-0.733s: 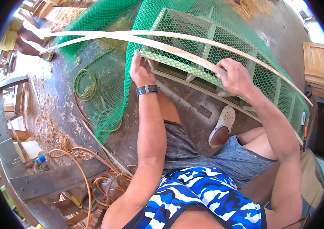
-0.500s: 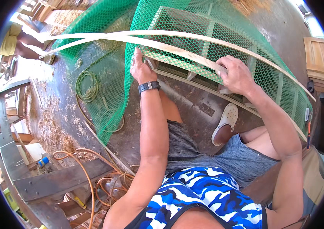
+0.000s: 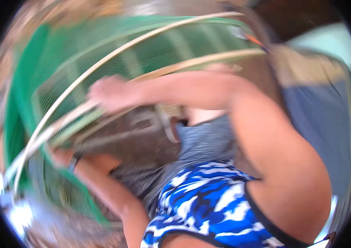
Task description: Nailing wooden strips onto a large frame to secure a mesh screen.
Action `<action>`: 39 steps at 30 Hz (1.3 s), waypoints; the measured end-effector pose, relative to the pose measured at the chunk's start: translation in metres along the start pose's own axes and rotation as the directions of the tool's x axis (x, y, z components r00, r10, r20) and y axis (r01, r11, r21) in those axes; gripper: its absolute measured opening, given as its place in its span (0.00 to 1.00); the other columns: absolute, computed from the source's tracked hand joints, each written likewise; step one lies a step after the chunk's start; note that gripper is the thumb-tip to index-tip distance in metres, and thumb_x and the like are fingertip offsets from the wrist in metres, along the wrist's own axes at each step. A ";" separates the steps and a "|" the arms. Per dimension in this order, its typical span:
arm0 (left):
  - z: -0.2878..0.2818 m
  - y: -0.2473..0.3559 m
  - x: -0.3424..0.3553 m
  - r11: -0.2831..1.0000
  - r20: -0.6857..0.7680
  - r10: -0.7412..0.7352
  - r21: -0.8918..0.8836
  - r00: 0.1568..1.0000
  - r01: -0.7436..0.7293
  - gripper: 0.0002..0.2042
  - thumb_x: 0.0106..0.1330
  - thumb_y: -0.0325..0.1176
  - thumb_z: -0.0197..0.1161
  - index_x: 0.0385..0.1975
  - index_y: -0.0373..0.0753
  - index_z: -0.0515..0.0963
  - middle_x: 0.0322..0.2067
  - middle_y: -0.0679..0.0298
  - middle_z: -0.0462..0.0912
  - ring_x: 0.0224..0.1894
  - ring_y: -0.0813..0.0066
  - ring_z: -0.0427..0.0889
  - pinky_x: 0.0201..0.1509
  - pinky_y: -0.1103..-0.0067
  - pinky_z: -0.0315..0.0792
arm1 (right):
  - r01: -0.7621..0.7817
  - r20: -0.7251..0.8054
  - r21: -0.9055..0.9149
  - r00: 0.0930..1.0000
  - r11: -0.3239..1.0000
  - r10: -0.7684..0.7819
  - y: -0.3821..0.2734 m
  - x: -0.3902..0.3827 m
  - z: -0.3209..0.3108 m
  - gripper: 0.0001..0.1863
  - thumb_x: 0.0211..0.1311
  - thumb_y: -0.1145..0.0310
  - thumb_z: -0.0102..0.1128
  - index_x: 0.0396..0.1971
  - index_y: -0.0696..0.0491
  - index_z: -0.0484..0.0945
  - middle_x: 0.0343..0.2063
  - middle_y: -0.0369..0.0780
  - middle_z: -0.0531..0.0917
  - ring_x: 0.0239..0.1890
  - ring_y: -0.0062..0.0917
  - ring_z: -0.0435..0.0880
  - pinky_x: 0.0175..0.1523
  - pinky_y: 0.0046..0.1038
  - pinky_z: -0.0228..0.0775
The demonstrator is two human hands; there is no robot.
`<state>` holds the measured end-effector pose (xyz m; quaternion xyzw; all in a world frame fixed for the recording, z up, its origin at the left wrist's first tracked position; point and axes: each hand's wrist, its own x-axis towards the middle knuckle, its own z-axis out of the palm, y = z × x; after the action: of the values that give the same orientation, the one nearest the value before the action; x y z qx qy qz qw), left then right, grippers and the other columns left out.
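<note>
Motion blurs the whole head view. My right hand [image 3: 112,94] is closed on a pale wooden strip [image 3: 74,115], its arm stretched across to the left. A second thin wooden strip [image 3: 113,53] curves above it, and the two cross at the lower left. Green plastic mesh [image 3: 142,41] lies under both strips, over a slatted frame. My left hand [image 3: 62,156] is lower down at the mesh's near edge, below the wrist strap; its fingers are too smeared to read.
Grey-blue and tan fabric [image 3: 320,99] lies to the right. An orange-marked slim object [image 3: 255,40] sits at the mesh's far right corner. A pale clog [image 3: 171,124] on my foot stands on the brown floor beside the frame.
The view has swung to the right, so the mesh and strips appear tilted and farther left. My right hand has slid left along the strip, nearer to my left hand.
</note>
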<state>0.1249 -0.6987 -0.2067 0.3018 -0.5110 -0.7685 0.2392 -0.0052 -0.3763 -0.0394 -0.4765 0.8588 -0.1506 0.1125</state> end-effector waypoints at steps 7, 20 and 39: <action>0.044 0.012 -0.003 0.968 -0.563 0.241 0.198 0.791 -0.154 0.11 0.70 0.30 0.60 0.44 0.35 0.87 0.51 0.57 0.86 0.47 0.63 0.86 0.51 0.74 0.84 | -0.074 0.110 -0.115 0.990 0.991 0.087 -0.004 -0.011 -0.008 0.15 0.62 0.63 0.58 0.40 0.60 0.81 0.42 0.49 0.82 0.45 0.41 0.82 0.44 0.43 0.77; -0.006 -0.022 0.050 -0.064 -0.148 0.656 0.966 0.740 0.250 0.28 0.52 0.33 0.65 0.58 0.59 0.81 0.51 0.71 0.87 0.49 0.69 0.87 0.56 0.76 0.78 | -0.071 0.040 -0.170 0.996 0.983 0.078 0.003 -0.007 0.008 0.15 0.65 0.61 0.54 0.40 0.55 0.84 0.39 0.48 0.84 0.42 0.40 0.84 0.41 0.42 0.78; 0.013 -0.005 0.021 -0.283 -0.168 0.526 0.890 0.834 0.358 0.36 0.44 0.31 0.74 0.61 0.48 0.77 0.65 0.78 0.75 0.60 0.77 0.80 0.63 0.77 0.76 | -0.117 -0.036 -0.081 0.993 0.990 0.115 0.010 -0.014 -0.023 0.18 0.54 0.64 0.64 0.42 0.58 0.83 0.44 0.50 0.83 0.49 0.42 0.83 0.52 0.43 0.78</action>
<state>0.1007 -0.7024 -0.2121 0.5234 -0.8412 0.1020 0.0892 -0.0134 -0.3562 -0.0208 -0.4276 0.8923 -0.1155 0.0876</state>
